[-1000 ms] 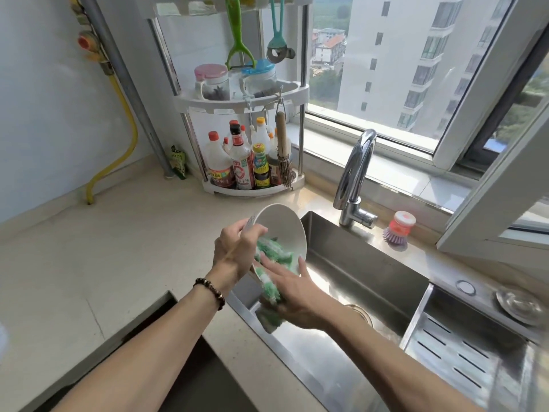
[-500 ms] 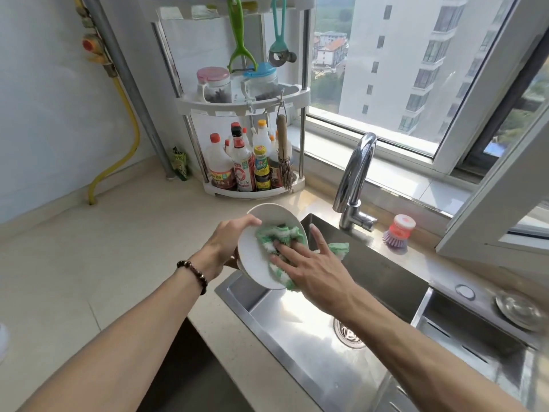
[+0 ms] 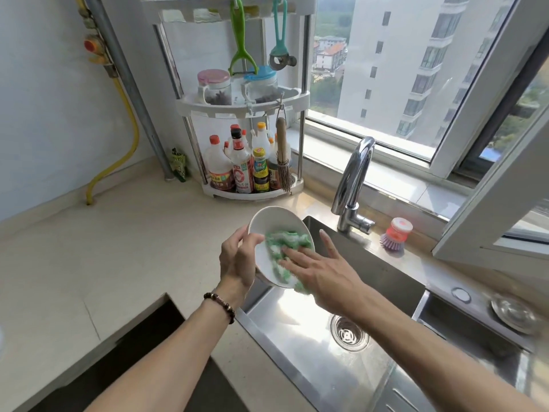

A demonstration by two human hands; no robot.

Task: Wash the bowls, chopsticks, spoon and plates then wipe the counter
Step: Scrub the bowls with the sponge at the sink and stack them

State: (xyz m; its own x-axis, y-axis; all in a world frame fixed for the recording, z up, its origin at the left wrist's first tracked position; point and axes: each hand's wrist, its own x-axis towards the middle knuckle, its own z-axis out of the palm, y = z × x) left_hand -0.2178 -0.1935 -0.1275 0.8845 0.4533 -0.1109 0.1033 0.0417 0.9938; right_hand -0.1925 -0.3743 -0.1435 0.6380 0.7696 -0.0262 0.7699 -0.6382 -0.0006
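Pale stone counter [image 3: 89, 263] fills the left half of what we see, running back to a white wall and a corner where a window [image 3: 416, 69] looks out on tall apartment blocks. To the right, set into the counter, lies a stainless steel sink [image 3: 312, 352] with a round drain [image 3: 349, 334] in its floor and a curved chrome faucet [image 3: 353, 179] rising at its far edge. In the far corner we see a white tiered rack [image 3: 246, 108] holding sauce bottles [image 3: 237, 168] below and lidded jars above, with a green peeler and a teal tool hanging from its top. A yellow hose [image 3: 124, 144] runs down the wall at far left. Just right of the faucet, a small dish brush [image 3: 396, 236] with a red top and purple bristles sits on the sink's ledge.

Our white bowl [image 3: 261, 224] is held over the near-left corner of the sink, tilted so its glossy inside faces us and to the right; it looks smooth and plain, with no pattern. Our left hand [image 3: 237, 263] grips its left rim, thumb curled onto the inside and fingers behind, a dark beaded bracelet [image 3: 219, 304] on the wrist. Our right hand [image 3: 320, 272] lies nearly flat, fingers straight and spread, pressing a green-and-white cloth [image 3: 282, 245] against the bowl's inner wall. The cloth is bunched and covers much of the bowl's right side, its lower end hanging past the rim.
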